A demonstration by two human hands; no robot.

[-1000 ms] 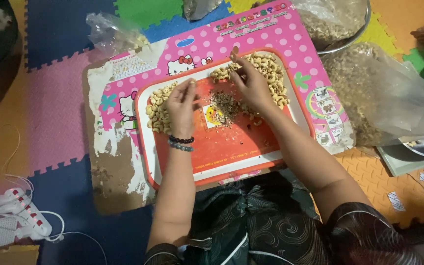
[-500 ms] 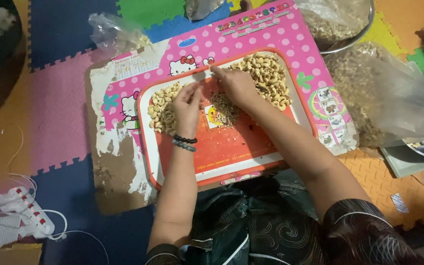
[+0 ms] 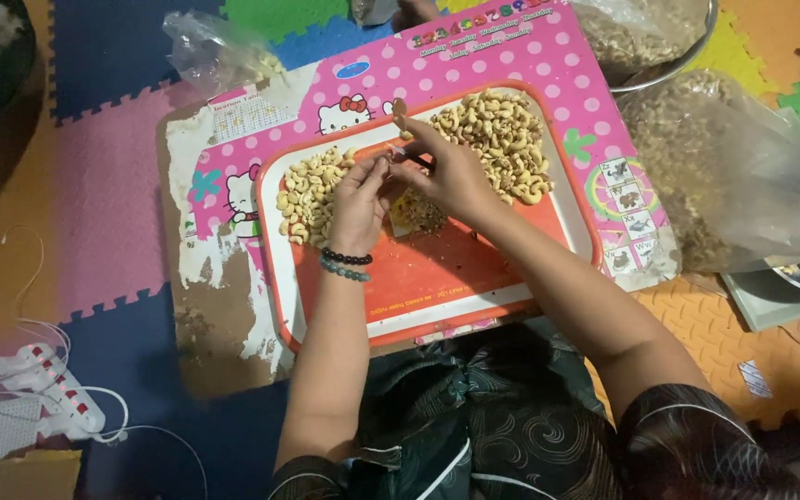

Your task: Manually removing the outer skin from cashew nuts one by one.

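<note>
Both hands are now meeting above the middle of the orange tray, having left the nut piles. The left hand is pinching one cashew in closed fingers, and the right hand is working it with a small blade, fingers closed around it.

Worn pink cartoon lap table on foam puzzle-mat floor, orange tray on it

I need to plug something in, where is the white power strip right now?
The white power strip lies at the lower left of the head view, on the foam floor mat, left of the person's left arm.
</note>
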